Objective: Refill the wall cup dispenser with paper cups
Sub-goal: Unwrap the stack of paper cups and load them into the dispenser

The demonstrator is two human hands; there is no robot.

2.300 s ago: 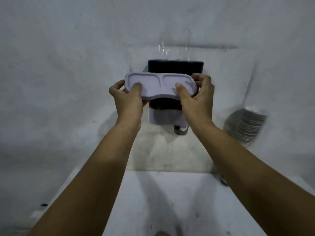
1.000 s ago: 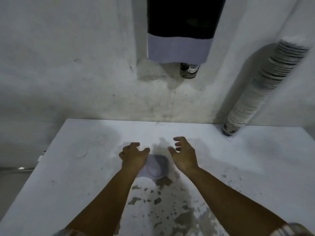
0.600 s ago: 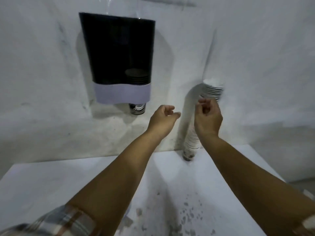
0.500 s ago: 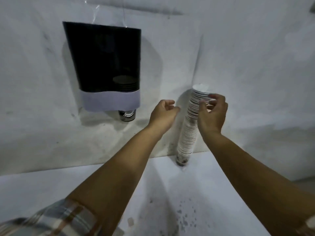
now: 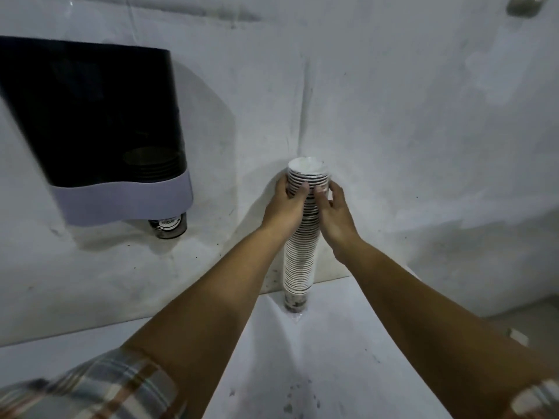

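"TODAY" on dispenser's bottom cup [image 5: 167, 226] (partly blurred)

**Scuffed white wall above a speckled white tabletop**

A white painted wall [image 5: 393, 101] fills most of the view, marked with grey smudges, faint scratches and small dark specks. A thin vertical crease runs down it near the middle. At the upper right corner a small grey metal fitting [image 5: 524, 4] is cut off by the frame. Below, a flat white tabletop [image 5: 332, 358] meets the wall along its far edge; its surface carries dark spots and chips toward the near edge. Past the tabletop's right edge lies a patch of grey floor [image 5: 526, 322]. The light is dim and cool, casting soft shadows on the wall.
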